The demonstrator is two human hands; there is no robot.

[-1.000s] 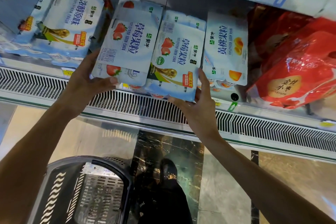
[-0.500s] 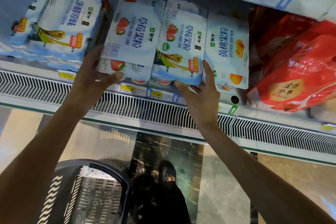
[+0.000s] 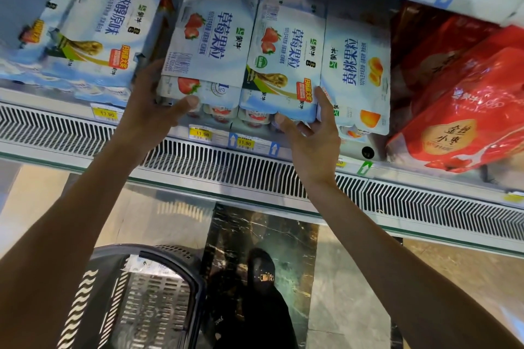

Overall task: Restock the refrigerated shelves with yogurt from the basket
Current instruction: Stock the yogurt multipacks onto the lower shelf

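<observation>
- The left hand (image 3: 150, 110) grips the left strawberry yogurt pack (image 3: 209, 45), a white-and-blue cardboard-sleeved multipack. The thumb is pressed on its lower front edge. The fingers are hidden behind its left side.
- The right hand (image 3: 312, 139) holds the right strawberry yogurt pack (image 3: 286, 56), of like sleeve, at its lower right corner. The thumb lies beneath the edge and the forefinger runs up the side. The other fingers are loosely spread and touch nothing visible.
- Both packs are set side by side, touching, on the refrigerated shelf (image 3: 226, 167), above its slotted white grille. Their cups are seen only below the sleeves.
- A yellow peach yogurt pack (image 3: 357, 73) stands just beside the forefinger, its lower left corner covered by the hand.
- A plain yogurt pack (image 3: 107, 28) at the left is blurred and cut off by the frame.
- Red plastic bags (image 3: 467, 99) are cut off at the right.
- The dark plastic basket (image 3: 147, 292) is cut off below and partly covered by the left forearm. A pale wrapped item inside cannot be identified.
</observation>
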